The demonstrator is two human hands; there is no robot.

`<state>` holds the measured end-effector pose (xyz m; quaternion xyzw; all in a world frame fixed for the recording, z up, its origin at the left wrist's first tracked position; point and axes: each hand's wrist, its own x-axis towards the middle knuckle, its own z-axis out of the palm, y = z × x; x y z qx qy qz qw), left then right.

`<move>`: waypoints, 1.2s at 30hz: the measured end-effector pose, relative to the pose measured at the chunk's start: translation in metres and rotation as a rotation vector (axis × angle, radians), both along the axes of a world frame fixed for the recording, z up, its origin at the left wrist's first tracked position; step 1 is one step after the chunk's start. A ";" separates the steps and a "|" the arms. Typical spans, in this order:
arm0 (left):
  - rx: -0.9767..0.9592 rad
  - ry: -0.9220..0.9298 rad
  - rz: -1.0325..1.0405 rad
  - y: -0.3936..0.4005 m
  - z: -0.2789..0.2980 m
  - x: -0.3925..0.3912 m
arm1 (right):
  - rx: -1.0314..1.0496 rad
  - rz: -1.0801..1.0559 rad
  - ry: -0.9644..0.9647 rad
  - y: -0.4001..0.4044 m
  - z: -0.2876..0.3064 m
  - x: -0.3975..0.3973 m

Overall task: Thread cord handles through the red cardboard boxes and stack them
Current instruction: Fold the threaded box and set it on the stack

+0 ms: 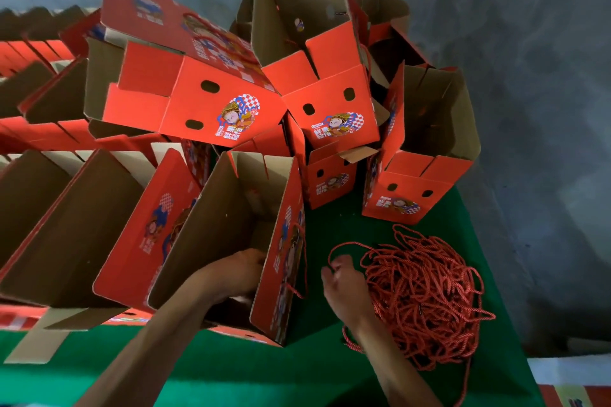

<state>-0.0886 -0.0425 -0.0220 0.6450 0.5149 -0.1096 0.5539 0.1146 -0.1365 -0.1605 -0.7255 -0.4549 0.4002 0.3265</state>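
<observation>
We see left hand [243, 271] curled inside upright corrugated box [211, 235], mouth up | right hand [344, 284] pinching twisted cord [334, 249] | tangled pile [426, 301] on green felt [231, 370]

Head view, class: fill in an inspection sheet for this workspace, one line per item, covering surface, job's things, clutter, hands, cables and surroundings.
Surface: green table covering, bare patches between boxes and cords.
Job's things: open red box in front; pile of red cords to its right; heap of red boxes behind, tipped at mixed angles.
Clutter: loose cardboard flap at the near left edge.
Hands: left hand reaches inside the open red box, grip hidden; right hand pinches a cord at the pile's edge.
Cables: nothing seen apart from the cords.
Surroundings: grey concrete floor.
</observation>
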 end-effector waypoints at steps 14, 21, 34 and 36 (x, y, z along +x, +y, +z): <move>-0.113 -0.117 0.182 -0.026 -0.002 -0.003 | -0.256 -0.097 0.016 0.012 -0.027 0.007; -0.155 -0.180 0.263 -0.034 -0.010 -0.002 | -0.004 -0.187 0.220 -0.002 -0.003 -0.021; -0.154 -0.324 0.300 -0.038 -0.017 0.000 | 0.262 -0.369 0.510 -0.006 0.039 -0.064; -0.149 -0.337 0.306 -0.038 -0.015 -0.002 | 0.277 -0.383 0.540 -0.007 0.039 -0.064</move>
